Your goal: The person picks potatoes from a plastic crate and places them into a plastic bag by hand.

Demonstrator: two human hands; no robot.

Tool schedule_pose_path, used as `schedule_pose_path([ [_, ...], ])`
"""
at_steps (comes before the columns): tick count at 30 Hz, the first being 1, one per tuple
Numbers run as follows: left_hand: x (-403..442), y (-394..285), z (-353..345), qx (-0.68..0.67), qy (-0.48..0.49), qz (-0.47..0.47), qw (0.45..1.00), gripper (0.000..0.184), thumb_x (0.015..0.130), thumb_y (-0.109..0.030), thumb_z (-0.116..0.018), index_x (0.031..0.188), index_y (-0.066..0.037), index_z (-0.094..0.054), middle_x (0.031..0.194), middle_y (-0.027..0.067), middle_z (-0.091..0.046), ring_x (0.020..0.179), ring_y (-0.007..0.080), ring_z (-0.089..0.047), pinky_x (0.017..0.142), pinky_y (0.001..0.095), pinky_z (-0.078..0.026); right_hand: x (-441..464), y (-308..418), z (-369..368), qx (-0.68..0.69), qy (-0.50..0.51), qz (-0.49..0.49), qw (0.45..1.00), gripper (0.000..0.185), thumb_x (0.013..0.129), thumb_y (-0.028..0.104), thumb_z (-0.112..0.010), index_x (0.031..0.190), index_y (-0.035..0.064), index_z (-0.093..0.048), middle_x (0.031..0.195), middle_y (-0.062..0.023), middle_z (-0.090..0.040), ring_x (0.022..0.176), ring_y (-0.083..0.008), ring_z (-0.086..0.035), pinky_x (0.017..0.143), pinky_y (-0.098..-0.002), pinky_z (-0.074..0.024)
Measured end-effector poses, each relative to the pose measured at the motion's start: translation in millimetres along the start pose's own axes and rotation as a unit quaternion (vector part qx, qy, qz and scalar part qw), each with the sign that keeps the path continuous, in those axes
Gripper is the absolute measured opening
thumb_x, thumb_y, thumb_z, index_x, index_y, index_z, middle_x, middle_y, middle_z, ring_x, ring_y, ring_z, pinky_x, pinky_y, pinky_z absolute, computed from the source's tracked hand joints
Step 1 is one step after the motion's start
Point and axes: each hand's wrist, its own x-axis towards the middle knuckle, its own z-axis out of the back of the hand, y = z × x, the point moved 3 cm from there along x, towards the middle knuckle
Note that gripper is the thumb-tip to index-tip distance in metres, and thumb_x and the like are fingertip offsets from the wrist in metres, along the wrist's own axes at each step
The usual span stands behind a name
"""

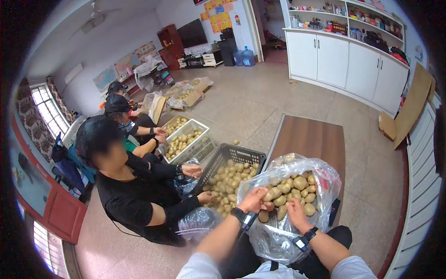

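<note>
A clear plastic bag lies wide open in front of me, with many brown potatoes inside. My left hand is at the bag's left side, its fingers bent around a potato. On the right, my right hand reaches into the bag among the potatoes. Its fingers are drawn together, and what lies between them is hidden. Just below and between my hands is a loose potato. Both wrists wear dark bands with small devices.
A brown wooden table extends beyond the bag. Left of it stands a dark grey crate of potatoes, where a co-worker's hands are. Farther back, people sit by a white crate. White cabinets line the far wall.
</note>
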Motion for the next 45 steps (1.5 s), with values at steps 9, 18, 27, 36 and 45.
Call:
schedule_pose_path([
  [9, -1, -20, 59, -0.2, -0.156, -0.179, 0.95, 0.025, 0.095, -0.028, -0.049, 0.115, -0.013, -0.048, 0.107, 0.0109, -0.056, 0.076, 0.0321, -0.061, 0.056, 0.039, -0.053, -12, -34, 54, -0.274, -0.161, 0.048, 0.947, 0.048, 0.075, 0.015, -0.067, 0.116, -0.0016, -0.048, 0.115, -0.0239, -0.05, 0.112, -0.0414, -0.044, 0.098, -0.0493, -0.0329],
  [18, 11, -1, 145, -0.248, -0.298, -0.253, 0.887, 0.029, 0.093, -0.021, -0.043, 0.117, -0.005, -0.046, 0.115, 0.0169, -0.052, 0.086, 0.0416, -0.059, 0.07, 0.0492, -0.054, -17, -46, 48, -0.315, -0.161, -0.004, 0.935, 0.061, 0.071, 0.016, -0.073, 0.12, -0.0035, -0.043, 0.121, -0.0244, -0.045, 0.117, -0.0413, -0.04, 0.1, -0.0482, -0.0341],
  [27, 2, 1, 150, -0.32, -0.371, -0.211, 0.845, 0.024, 0.083, -0.015, -0.056, 0.102, -0.002, -0.051, 0.106, 0.0185, -0.054, 0.085, 0.0391, -0.06, 0.069, 0.0468, -0.053, -24, -57, 39, -0.38, -0.106, 0.006, 0.919, 0.063, 0.066, 0.017, -0.076, 0.117, -0.0018, -0.044, 0.121, -0.0214, -0.044, 0.114, -0.0395, -0.041, 0.099, -0.0452, -0.0353],
  [36, 14, 20, 204, 0.398, -0.46, -0.39, 0.691, 0.042, 0.068, -0.04, -0.076, 0.067, -0.002, -0.058, 0.07, 0.0208, -0.059, 0.068, 0.0407, -0.059, 0.063, 0.0471, -0.048, -25, -71, 37, -0.403, -0.08, -0.014, 0.912, 0.059, 0.068, 0.015, -0.073, 0.119, 0.0008, -0.046, 0.119, -0.0213, -0.045, 0.111, -0.0399, -0.044, 0.096, -0.0453, -0.038],
  [45, -6, 7, 180, 0.662, -0.454, -0.277, 0.528, 0.048, 0.065, -0.046, -0.075, 0.054, -0.004, -0.056, 0.06, 0.0191, -0.058, 0.062, 0.0391, -0.059, 0.063, 0.0471, -0.049, -29, -64, 40, -0.361, -0.06, -0.054, 0.929, 0.053, 0.071, 0.016, -0.069, 0.119, 0.0053, -0.049, 0.116, -0.0212, -0.049, 0.11, -0.04, -0.047, 0.094, -0.046, -0.0417],
])
